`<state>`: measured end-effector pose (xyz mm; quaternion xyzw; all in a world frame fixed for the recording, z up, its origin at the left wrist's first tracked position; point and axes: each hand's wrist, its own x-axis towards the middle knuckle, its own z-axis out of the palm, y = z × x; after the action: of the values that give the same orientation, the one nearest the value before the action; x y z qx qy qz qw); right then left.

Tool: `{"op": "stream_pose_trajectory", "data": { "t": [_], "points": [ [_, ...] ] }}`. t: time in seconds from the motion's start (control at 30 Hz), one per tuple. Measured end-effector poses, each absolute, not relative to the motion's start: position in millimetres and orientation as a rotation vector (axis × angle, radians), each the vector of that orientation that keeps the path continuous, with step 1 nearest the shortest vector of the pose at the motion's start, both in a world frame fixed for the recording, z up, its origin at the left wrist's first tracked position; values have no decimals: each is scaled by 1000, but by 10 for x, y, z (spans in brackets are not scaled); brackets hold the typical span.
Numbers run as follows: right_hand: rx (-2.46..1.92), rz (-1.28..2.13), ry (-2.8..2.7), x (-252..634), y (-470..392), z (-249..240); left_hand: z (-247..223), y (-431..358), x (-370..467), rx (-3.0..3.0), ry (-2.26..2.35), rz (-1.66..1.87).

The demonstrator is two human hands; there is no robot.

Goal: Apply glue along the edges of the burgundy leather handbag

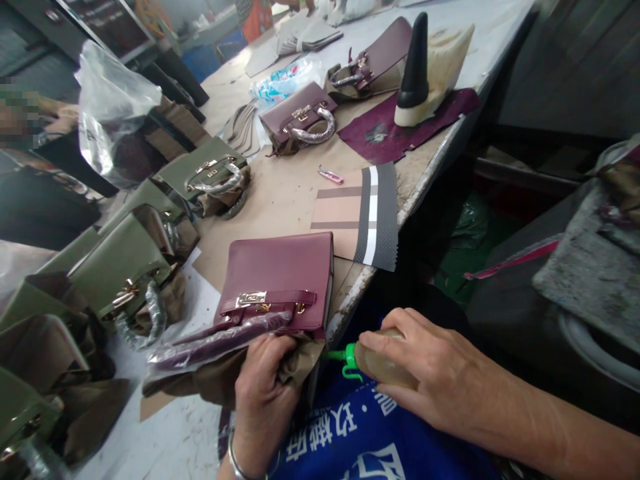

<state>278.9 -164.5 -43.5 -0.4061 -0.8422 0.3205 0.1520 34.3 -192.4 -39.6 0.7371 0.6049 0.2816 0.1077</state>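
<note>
In front of me a burgundy handbag lies on the table edge, its gold clasp and strap facing up. A plastic-wrapped handle and brown lining cloth hang out on its near side. My left hand is closed on the lining cloth, fingers pinching it near the bag's opening. My right hand wraps round a squeeze bottle of cloudy tan liquid. The bottle's green nozzle points left at the lining's edge, close to the cloth; whether it touches I cannot tell.
Several green handbags line the table's left side. Farther back are two more burgundy bags, a pink cutter, a striped sheet, and a black cone on purple material. A grey cloth-topped surface stands at right.
</note>
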Motion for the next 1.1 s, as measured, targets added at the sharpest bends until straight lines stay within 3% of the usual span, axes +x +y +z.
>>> {"op": "stream_pose_trajectory", "data": {
  "t": [0.17,0.7,0.87,1.1],
  "points": [
    [-1047,1058,-2436,2772,-1742,-391,-382,-1906,374,2179,1787,829],
    [-1167,872,-2444,2806,-1707,-374,-381,-1889,375,2180,1782,851],
    [-1075,975,-2435,2800,-1703,-344,-405,-1908,352,2152,1786,832],
    [-1177,735,-2418,2826,-1514,-474,-410,-1913,342,2200,1759,861]
  ]
}}
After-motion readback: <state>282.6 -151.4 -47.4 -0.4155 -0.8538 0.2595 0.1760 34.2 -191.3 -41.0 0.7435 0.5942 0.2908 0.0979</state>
